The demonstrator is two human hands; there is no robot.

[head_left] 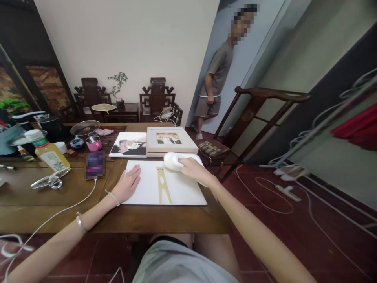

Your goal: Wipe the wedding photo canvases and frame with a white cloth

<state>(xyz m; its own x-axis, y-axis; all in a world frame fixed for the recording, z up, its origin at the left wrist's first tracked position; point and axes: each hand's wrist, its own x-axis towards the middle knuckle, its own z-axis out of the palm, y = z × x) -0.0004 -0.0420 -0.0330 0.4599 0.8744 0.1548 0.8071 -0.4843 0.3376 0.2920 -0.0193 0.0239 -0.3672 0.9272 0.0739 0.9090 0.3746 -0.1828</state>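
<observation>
A white rectangular board (pixel 144 188) with a flat gold A-shaped figure (pixel 162 186) on its face lies near the table's front edge. My left hand (pixel 129 184) rests on the board's left side, fingers stretched out and holding nothing. Bunched in my right hand (pixel 193 169) is a white cloth (pixel 173 161), against the upper right part of the board, right of the figure's top. The underside of the cloth is hidden. Just behind the board are a framed photo (pixel 168 138) in a pale box-like frame and a picture panel (pixel 129 144).
On the table's left stand a bottle of yellow liquid (pixel 48 151), a pink mug (pixel 93 144) and a phone (pixel 94 165) with a white cable. A wooden chair (pixel 250 114) is at the right. A person (pixel 219 67) stands by the doorway; cables cross the floor.
</observation>
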